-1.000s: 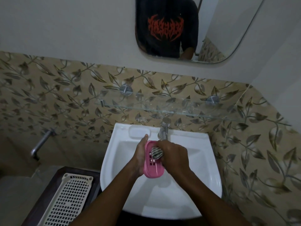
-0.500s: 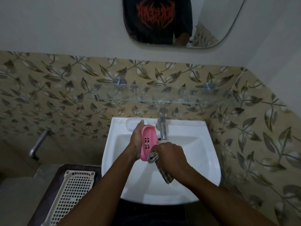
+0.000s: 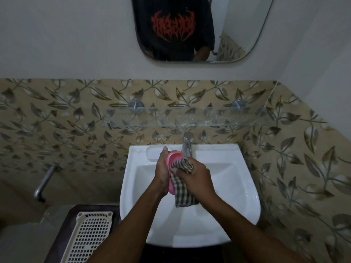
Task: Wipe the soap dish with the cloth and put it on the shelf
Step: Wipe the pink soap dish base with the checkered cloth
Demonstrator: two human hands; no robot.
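Over the white basin, my left hand [image 3: 162, 172] grips a pink soap dish [image 3: 173, 158] held on edge. My right hand [image 3: 195, 177] is closed on a checked cloth [image 3: 182, 188] and presses it into the dish's hollow. The cloth's loose end hangs down below both hands. Most of the dish is covered by the cloth and my fingers. A glass shelf [image 3: 190, 121] is fixed to the tiled wall above the tap, with nothing on it.
The white sink [image 3: 237, 186] carries a chrome tap [image 3: 187, 145] just behind my hands. A cream perforated basket [image 3: 89, 238] lies on a dark surface at lower left. A metal wall pipe [image 3: 44, 183] sticks out at left. A mirror [image 3: 199, 29] hangs above.
The cloth has moved from the dish's lower end up into its hollow, and more of it hangs loose. The dish is turned further on edge. The view has tilted down.
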